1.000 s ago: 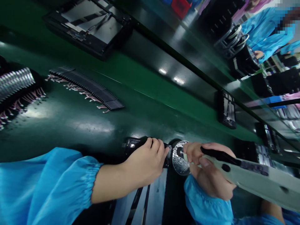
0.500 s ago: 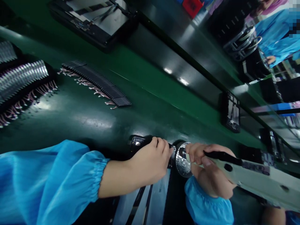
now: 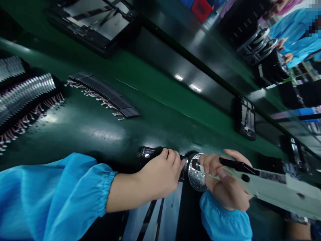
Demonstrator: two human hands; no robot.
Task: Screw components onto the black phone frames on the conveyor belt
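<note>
Electric screwdriver (image 3: 273,189) clasped by right hand (image 3: 227,187), device (image 3: 147,155) by left hand (image 3: 163,174), screw-loading at perforated dish (image 3: 196,179) alongside is apparently underway, steady aim being required.

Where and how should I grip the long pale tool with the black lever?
Likely the narrow front of the pale tool, from the near side, as the right hand holds it: its body widens rightward and the black lever faces up.
</note>
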